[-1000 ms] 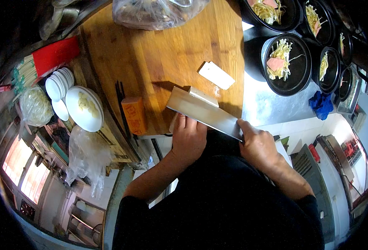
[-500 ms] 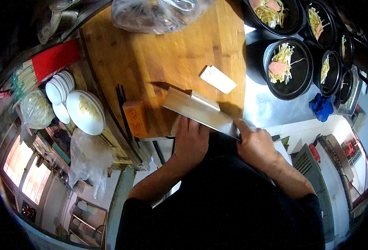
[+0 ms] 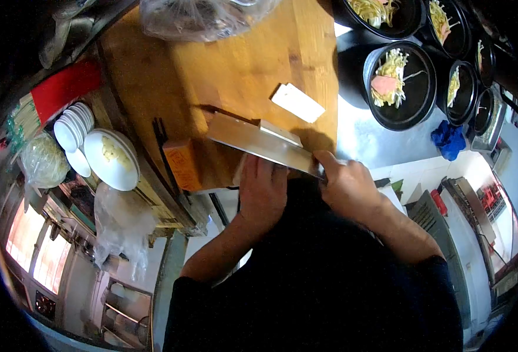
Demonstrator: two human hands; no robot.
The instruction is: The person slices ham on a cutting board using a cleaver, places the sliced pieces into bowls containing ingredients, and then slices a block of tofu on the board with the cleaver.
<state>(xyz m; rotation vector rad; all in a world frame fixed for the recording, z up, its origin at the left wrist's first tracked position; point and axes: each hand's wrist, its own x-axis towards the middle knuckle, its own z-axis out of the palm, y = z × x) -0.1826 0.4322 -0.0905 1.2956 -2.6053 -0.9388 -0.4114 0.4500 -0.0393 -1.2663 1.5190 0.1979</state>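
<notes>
A broad cleaver is held by its handle in my right hand. Its blade lies slantwise over the near edge of a wooden cutting board. My left hand presses close along the near side of the blade, fingers together and their tips partly hidden. Left of those fingers shows a pale edge of something the hand mostly covers. Against the blade's far side rests a thin white slice. Farther up the board lies a flat white slab. To the left are an orange packet and dark chopsticks.
Black bowls with noodle-like strands and pink slices stand on the metal counter at right, near a blue cloth. A plastic bag sits at the board's far end. White dishes are stacked left.
The cleaver blade has slid a little to the left over the board, with my right hand on its handle. The whole view has shifted slightly. My left hand stays beside the blade.
</notes>
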